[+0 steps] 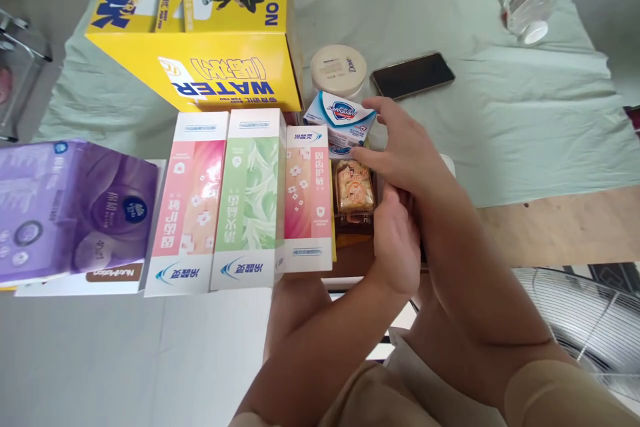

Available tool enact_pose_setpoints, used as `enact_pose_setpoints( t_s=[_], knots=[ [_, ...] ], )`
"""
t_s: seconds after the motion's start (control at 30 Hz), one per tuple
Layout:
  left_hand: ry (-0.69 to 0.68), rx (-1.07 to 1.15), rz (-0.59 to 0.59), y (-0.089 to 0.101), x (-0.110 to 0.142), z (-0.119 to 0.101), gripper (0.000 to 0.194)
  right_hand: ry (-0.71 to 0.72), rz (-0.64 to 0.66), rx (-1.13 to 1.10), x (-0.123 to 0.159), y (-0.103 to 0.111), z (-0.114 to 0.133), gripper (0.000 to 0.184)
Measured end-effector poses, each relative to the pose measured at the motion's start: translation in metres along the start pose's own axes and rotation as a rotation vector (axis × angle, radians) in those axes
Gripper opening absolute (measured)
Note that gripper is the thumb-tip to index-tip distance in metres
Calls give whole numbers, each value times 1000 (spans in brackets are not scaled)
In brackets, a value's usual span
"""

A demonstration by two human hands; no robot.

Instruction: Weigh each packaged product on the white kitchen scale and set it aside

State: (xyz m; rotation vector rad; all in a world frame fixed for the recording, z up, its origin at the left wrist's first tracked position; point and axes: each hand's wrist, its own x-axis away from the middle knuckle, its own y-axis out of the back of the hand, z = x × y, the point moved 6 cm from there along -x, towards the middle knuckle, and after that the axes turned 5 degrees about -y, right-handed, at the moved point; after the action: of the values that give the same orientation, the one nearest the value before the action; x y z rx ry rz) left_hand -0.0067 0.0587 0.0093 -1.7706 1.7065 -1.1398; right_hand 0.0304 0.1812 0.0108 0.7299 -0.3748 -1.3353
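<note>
Two hands are working close together on my feed, so I'm using the soap (pixel 345 111) as my landmark. My right hand (pixel 407 150) is reaching in from its right side, thumb and index finger spreading wide: the index is resting by the far right corner, the thumb is sitting at the near edge. I can't tell if it's really pinching or only nudging. My left hand (pixel 397 240) is tucking in nearer to me than the soap, right beside the snack (pixel 355 188), with its fingers partly hiding under the right one, so I can't tell what it's holding, if anything.

The snack is lying just on my side of the soap. Three toothpaste boxes (pixel 253 203) are lining up left of it, and the purple pack (pixel 110 220) is sitting farther left. Beyond it, the tub (pixel 337 70) is standing close by, the yellow box (pixel 235 73) is looming to the left, and the phone (pixel 413 75) is lying off to the right.

My read: I'm adjusting how the soap is sitting next to the snack. Any next move is calling for a light touch and clear finger room, since the hands are crowding each other.
</note>
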Motion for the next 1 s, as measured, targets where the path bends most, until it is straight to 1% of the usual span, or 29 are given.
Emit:
enact_pose_setpoints(
  t_s=[0.1,0.17,0.23,0.33,0.37,0.4,0.47,0.53,0.57,0.6,0.63,0.7,0.73,0.8,0.87,0.9,0.93,1.0],
  knots=[
    [33,7,25,-1,-3,2,61,-44,-38,58,0,1,0,54],
    [27,0,75,-3,-4,2,59,-45,-92,81,3,11,4,49],
    [3,-27,154,-6,-3,2,60,-20,-175,86,12,29,8,45],
    [-55,-127,256,-8,1,2,62,-16,-297,85,35,65,7,41],
    [-114,-206,268,-7,3,1,61,-32,-336,83,46,77,3,41],
    [-204,-318,276,-5,5,-2,56,-54,-375,76,58,89,-3,42],
    [-457,-602,304,-7,12,-10,41,-92,-450,23,85,104,-22,43],
    [-682,-837,346,-11,21,-14,28,-114,-505,-93,112,109,-45,42],
    [-750,-913,354,-12,23,-13,25,-122,-522,-162,124,107,-57,41],
    [-788,-971,347,-12,24,-12,24,-131,-529,-215,134,104,-67,40],
    [-808,-1019,323,-10,24,-11,26,-133,-527,-254,142,100,-75,39],
    [-838,-1107,260,-4,22,-8,35,-115,-472,-282,152,93,-82,40],
    [-862,-1139,239,-1,21,-8,40,-92,-424,-281,153,91,-82,41],
    [-900,-1143,235,5,20,-6,49,-45,-287,-250,152,90,-76,45],
    [-896,-1095,254,11,17,-5,52,-10,-145,-195,148,90,-68,54],
    [-877,-1072,257,14,16,-4,53,5,-98,-170,147,92,-65,58],
    [-855,-1057,249,16,14,-4,53,18,-75,-148,146,93,-63,61],
    [-805,-1056,220,20,11,-3,55,37,-97,-122,145,99,-61,62]
  ],
)
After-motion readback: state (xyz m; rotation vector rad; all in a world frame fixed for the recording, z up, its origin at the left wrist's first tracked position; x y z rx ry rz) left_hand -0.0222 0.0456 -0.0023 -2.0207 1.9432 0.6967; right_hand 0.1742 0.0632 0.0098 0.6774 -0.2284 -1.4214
